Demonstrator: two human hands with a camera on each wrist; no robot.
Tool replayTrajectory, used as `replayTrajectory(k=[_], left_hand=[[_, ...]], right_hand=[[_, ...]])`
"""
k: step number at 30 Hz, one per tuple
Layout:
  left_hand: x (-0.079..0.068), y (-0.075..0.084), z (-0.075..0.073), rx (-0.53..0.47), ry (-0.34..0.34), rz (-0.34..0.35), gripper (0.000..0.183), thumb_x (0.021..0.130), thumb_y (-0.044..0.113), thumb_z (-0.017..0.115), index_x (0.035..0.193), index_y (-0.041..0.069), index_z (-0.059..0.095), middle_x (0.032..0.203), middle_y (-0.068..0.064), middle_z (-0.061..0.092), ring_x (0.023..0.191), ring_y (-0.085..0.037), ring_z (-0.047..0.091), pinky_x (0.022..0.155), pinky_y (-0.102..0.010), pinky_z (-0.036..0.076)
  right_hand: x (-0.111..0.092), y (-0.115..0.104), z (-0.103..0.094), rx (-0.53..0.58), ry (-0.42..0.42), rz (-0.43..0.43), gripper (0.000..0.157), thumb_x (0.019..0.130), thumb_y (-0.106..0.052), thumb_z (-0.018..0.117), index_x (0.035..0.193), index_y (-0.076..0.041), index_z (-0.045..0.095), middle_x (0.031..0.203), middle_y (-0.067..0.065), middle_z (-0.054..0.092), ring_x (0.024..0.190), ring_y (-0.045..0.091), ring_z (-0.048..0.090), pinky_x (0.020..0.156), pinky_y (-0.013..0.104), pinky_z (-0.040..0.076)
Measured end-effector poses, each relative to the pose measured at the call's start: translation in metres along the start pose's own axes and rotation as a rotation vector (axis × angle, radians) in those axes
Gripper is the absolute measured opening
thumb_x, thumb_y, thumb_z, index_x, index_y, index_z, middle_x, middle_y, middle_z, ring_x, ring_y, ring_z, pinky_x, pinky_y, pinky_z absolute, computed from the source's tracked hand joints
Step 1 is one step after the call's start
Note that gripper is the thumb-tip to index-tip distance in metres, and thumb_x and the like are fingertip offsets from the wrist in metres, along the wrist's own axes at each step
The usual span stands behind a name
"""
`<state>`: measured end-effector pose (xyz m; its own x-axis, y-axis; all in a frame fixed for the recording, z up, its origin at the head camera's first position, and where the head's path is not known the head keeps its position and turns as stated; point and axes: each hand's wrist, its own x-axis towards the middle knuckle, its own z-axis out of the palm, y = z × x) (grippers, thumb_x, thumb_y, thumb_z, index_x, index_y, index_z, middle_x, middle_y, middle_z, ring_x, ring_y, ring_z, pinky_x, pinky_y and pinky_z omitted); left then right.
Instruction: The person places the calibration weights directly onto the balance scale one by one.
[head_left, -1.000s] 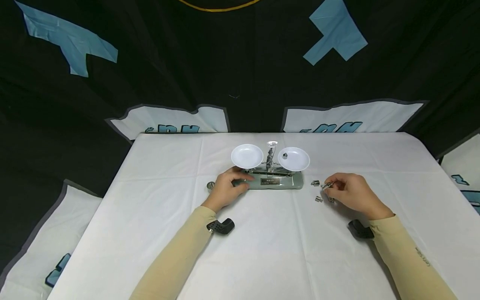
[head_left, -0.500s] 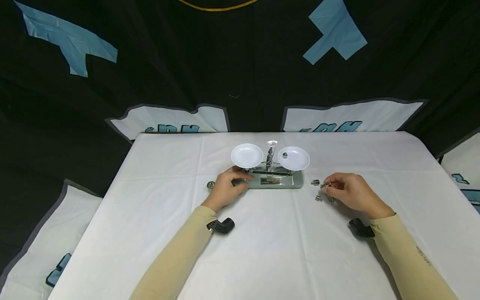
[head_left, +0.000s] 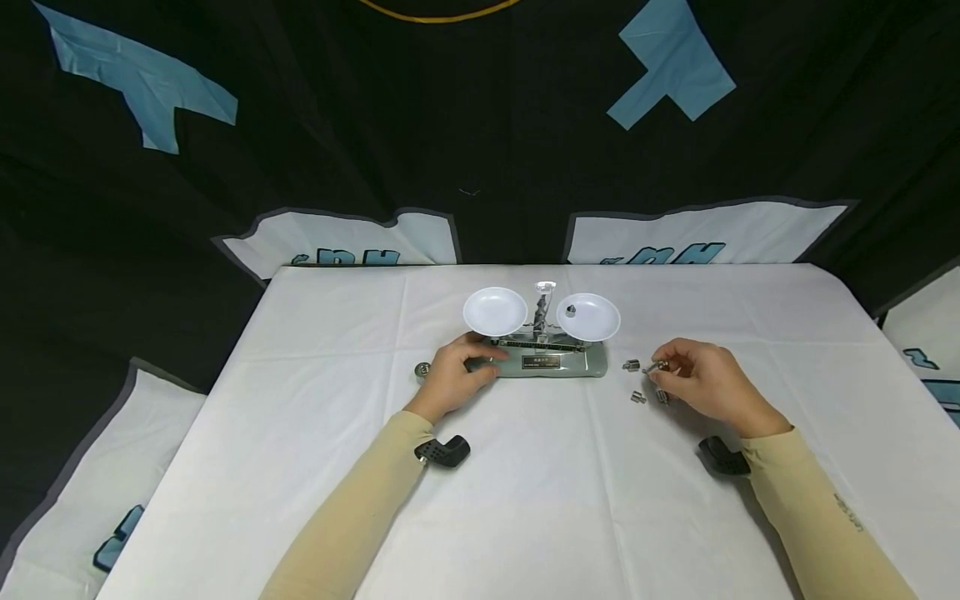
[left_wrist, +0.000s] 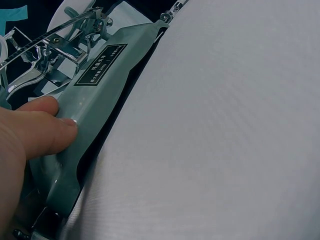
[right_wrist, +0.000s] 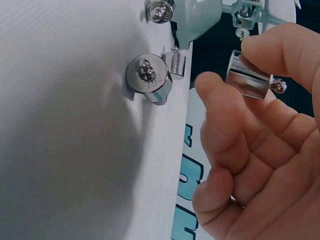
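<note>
Right fingers: the right hand (head_left: 697,379) pinches a metal weight (right_wrist: 247,75) between thumb and forefinger.
Held weight: tilted, its knob pointing toward the palm, above the worktop (head_left: 540,500) and right of the balance (head_left: 540,337).
Left fingers: the left hand (head_left: 453,375) rests on the left end of the balance's green base (left_wrist: 97,97), fingertips touching it.
Balance: upright, nearer the worktop's far edge, about midway between its side edges.
Pans: two white dishes; the right pan (head_left: 600,322) carries a small weight (head_left: 571,310), the left pan (head_left: 495,312) sits across the pillar.
Loose weights: three (right_wrist: 148,77) near the right hand, well in from the worktop's right edge.
Round metal piece: (head_left: 422,370) just beside the left hand, toward the worktop's left edge.
Sleeves: tan (head_left: 360,508), a black wrist camera on each.
Beyond the far edge: black cloth (head_left: 420,125) with blue patches.
</note>
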<state>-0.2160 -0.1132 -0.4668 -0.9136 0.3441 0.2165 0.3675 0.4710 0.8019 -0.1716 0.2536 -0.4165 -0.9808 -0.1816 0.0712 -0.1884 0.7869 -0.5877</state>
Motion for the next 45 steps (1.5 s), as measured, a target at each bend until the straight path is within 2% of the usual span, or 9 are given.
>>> replayTrajectory(k=[8,18,26,33,38,45], left_hand=[[-0.001,-0.001,0.0,0.011,0.004,-0.002,0.022,0.084,0.009,0.072,0.105,0.009,0.08,0.142,-0.016,0.062,0.14,-0.035,0.053,0.119,-0.05,0.041],[0.001,0.0,0.0,0.015,0.007,0.002,0.023,0.084,0.008,0.073,0.106,0.01,0.08,0.142,-0.015,0.063,0.139,-0.033,0.054,0.12,-0.049,0.041],[0.001,-0.002,0.001,0.025,0.007,0.011,0.022,0.084,0.009,0.072,0.105,0.01,0.08,0.142,-0.016,0.063,0.139,-0.035,0.054,0.118,-0.051,0.043],[0.0,-0.001,0.001,0.014,0.004,0.006,0.022,0.084,0.009,0.072,0.105,0.009,0.08,0.142,-0.016,0.063,0.139,-0.035,0.054,0.118,-0.051,0.042],[0.001,-0.002,0.002,0.039,0.007,0.028,0.023,0.084,0.011,0.071,0.105,0.009,0.08,0.141,-0.016,0.063,0.137,-0.034,0.056,0.117,-0.05,0.043],[0.001,-0.001,0.001,0.031,0.008,0.013,0.024,0.083,0.011,0.071,0.105,0.009,0.08,0.142,-0.016,0.062,0.138,-0.034,0.055,0.118,-0.05,0.043]], right_hand=[[0.003,-0.003,-0.005,-0.011,0.032,-0.028,0.015,0.088,-0.011,0.074,0.102,-0.006,0.071,0.087,0.009,0.071,0.071,0.016,0.056,0.061,0.023,0.045],[0.01,-0.014,-0.023,-0.007,0.091,-0.08,0.021,0.09,-0.014,0.075,0.109,-0.005,0.073,0.089,0.009,0.073,0.077,0.02,0.061,0.066,0.023,0.048],[0.026,-0.028,-0.032,0.045,0.142,-0.111,0.023,0.091,-0.017,0.076,0.111,-0.005,0.074,0.094,0.011,0.073,0.076,0.014,0.058,0.063,0.018,0.049],[0.045,-0.046,-0.032,0.108,0.18,-0.103,0.023,0.091,-0.016,0.075,0.111,-0.005,0.074,0.095,0.012,0.07,0.078,0.018,0.055,0.062,0.019,0.046],[0.055,-0.058,-0.028,0.113,0.161,-0.082,0.025,0.091,-0.015,0.074,0.113,-0.004,0.074,0.098,0.015,0.071,0.081,0.024,0.056,0.062,0.019,0.047],[0.068,-0.065,-0.019,0.094,0.142,-0.118,0.023,0.09,-0.014,0.074,0.109,-0.002,0.073,0.094,0.015,0.072,0.077,0.024,0.055,0.062,0.023,0.045]])
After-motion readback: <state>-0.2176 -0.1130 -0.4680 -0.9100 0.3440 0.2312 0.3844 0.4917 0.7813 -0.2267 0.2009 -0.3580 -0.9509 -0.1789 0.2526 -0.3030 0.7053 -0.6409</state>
